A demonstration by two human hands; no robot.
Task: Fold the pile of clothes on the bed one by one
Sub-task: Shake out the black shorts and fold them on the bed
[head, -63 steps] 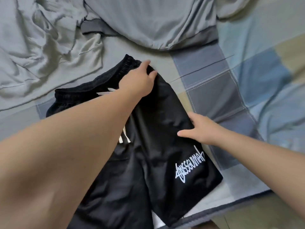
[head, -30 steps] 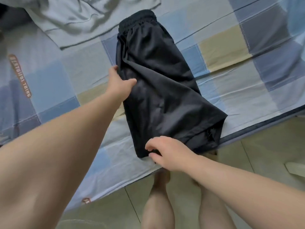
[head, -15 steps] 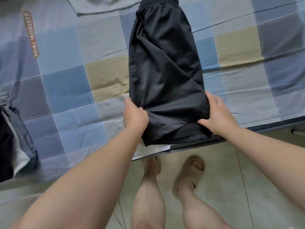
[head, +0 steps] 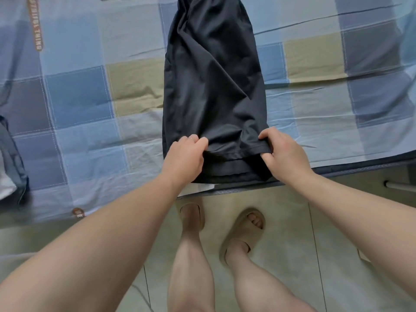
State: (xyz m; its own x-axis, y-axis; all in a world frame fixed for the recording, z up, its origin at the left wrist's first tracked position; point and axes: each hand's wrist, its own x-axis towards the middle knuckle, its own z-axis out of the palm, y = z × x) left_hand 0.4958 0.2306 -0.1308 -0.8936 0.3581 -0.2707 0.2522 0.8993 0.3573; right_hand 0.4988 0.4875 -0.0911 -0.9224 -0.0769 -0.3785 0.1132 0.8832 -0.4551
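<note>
Your left hand (head: 183, 158) and right hand (head: 284, 154) each pinch a hem corner of the black shorts (head: 213, 86), which lie lengthwise at the near edge of the bed (head: 78, 91). Lift both corners level and carry them to the waistband together, so the fold lands square. Counted: one grey bundle (head: 13, 163) at the bed's left edge, one pair of shorts.

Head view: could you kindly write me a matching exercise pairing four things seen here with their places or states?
Things:
1. black shorts
2. left hand
3. right hand
4. beige slippers

Places or states:
a. on the floor tiles
b. grips the hem's right corner
c. lies lengthwise on the checked bedsheet
d. grips the hem's left corner

Pairs: 1-c, 2-d, 3-b, 4-a
</note>
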